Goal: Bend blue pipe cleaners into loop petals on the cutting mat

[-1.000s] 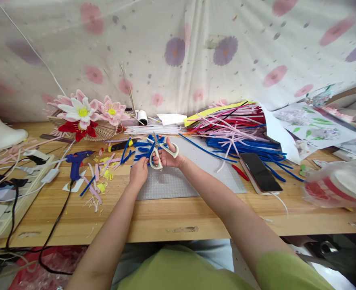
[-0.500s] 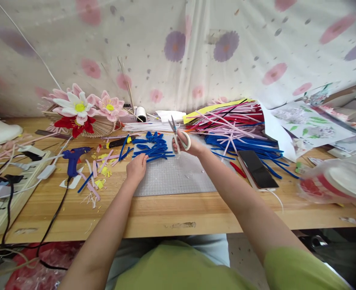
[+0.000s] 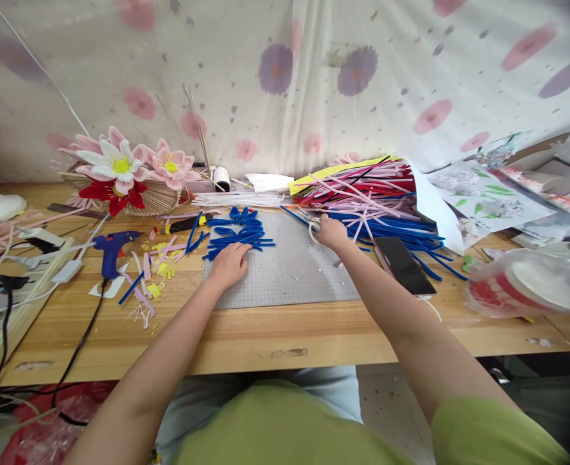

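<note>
The fingers of the right hand (image 3: 332, 232) are hiding behind its back and wrist, and they are covering part of the handles of the scissors (image 3: 315, 224). The thin blades are blurring among the blue pipe cleaners (image 3: 396, 227) behind them, so their tips are hard to make out. The left hand (image 3: 229, 263) is covering the near left part of the cut blue pieces (image 3: 246, 237), and its fingertips are partly blending into them. The picture's lower edge is cutting off both upper arms, and cloudy plastic wrap is blurring the tub (image 3: 541, 284) at the far right.

The scissors are lying at the fingers of the right grip, with a pale handle loop showing just to their left and the blades pointing away and leftward, over the far right part of the grey cutting mat (image 3: 289, 284). The right grip is touching the handles; whether it is closing on them, I cannot tell. The left grip is resting palm down at the near edge of the cut blue pieces, its fingers lying close together; whether they are pinching any piece is not showing. The phone (image 3: 405, 265) is lying on the table (image 3: 246, 345), right of the right forearm.
</note>
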A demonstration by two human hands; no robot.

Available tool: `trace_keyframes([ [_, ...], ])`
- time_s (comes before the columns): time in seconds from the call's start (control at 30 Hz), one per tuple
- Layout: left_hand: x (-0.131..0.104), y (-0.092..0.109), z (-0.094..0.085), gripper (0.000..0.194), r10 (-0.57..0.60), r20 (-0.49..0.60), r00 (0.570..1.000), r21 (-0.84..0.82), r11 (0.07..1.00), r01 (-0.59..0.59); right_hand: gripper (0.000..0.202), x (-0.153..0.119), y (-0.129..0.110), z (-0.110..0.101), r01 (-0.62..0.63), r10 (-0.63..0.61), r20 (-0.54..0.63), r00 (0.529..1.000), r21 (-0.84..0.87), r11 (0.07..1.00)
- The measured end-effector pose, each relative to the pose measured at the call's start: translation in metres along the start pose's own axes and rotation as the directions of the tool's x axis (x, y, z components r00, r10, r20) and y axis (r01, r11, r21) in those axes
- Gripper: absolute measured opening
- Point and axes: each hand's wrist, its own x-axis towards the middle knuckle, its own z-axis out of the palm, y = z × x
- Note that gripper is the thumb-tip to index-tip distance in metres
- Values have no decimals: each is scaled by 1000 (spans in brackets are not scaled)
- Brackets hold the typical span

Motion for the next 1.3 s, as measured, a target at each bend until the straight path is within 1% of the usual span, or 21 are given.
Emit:
trace_keyframes([
  [0.1, 5, -4, 10, 49, 21, -12, 1000, 12, 1000, -21, 36, 0, 1, 0, 12, -12, 14, 1000, 10, 1000],
  [0.17, 10, -5, 11, 46, 11, -56, 998, 10, 1000, -10, 37, 0, 3, -5, 11, -12, 14, 1000, 64, 998],
  [0.23, 15, -1, 9, 42, 2, -133, 991, 5, 1000, -2, 36, -1, 3, -14, 33, -31, -13, 999, 151, 988],
  [0.3, 21, 7, 3, 40, 3, -231, 973, -2, 1000, -4, 35, -3, 2, -26, 104, -99, -30, 995, 243, 964],
  [0.37, 30, 19, -4, 41, 24, -311, 950, 3, 1000, -24, 32, -7, -2, -39, 193, -217, 31, 976, 345, 919],
  [0.4, 35, 25, -8, 43, 48, -327, 944, 11, 999, -47, 28, -10, -4, -45, 244, -293, 60, 954, 410, 879],
  [0.47, 46, 35, -15, 48, 114, -310, 944, 38, 993, -108, 23, -16, -9, -56, 314, -437, 99, 894, 558, 768],
  [0.53, 55, 43, -21, 47, 142, -306, 941, 73, 989, -126, 22, -23, -13, -64, 325, -558, 128, 820, 698, 638],
  [0.57, 57, 45, -22, 44, 141, -315, 939, 87, 989, -120, 22, -26, -14, -66, 322, -609, 132, 782, 751, 576],
  [0.63, 59, 46, -24, 31, 106, -326, 939, 93, 992, -80, 24, -30, -15, -66, 321, -687, 101, 720, 829, 459],
  [0.67, 58, 46, -25, 25, 71, -319, 945, 87, 995, -45, 24, -31, -14, -65, 321, -714, 71, 697, 859, 399],
  [0.73, 53, 43, -26, 23, -23, -280, 960, 82, 996, 47, 25, -31, -13, -61, 313, -750, 6, 661, 906, 283],
  [0.77, 50, 42, -27, 24, -69, -257, 964, 89, 991, 95, 25, -31, -13, -59, 306, -767, -11, 641, 921, 242],
  [0.8, 47, 40, -28, 25, -108, -234, 966, 103, 986, 135, 26, -30, -14, -57, 298, -786, -10, 618, 928, 222],
  [0.83, 44, 39, -30, 25, -137, -215, 967, 119, 979, 165, 26, -31, -15, -55, 291, -806, 8, 592, 930, 223],
  [0.93, 36, 36, -36, 27, -201, -166, 965, 162, 960, 227, 27, -33, -23, -51, 254, -852, 107, 513, 929, 270],
  [1.03, 31, 34, -42, 29, -253, -155, 955, 210, 936, 282, 28, -36, -33, -48, 192, -872, 158, 464, 943, 273],
  [1.1, 27, 33, -44, 29, -259, -162, 952, 247, 924, 293, 28, -39, -39, -47, 178, -882, 163, 443, 948, 264],
  [1.17, 23, 30, -45, 30, -253, -169, 953, 273, 917, 292, 28, -40, -43, -47, 182, -885, 170, 433, 945, 271],
  [1.3, 15, 22, -46, 31, -237, -168, 957, 297, 914, 278, 27, -39, -44, -43, 178, -874, 227, 429, 927, 329],
])
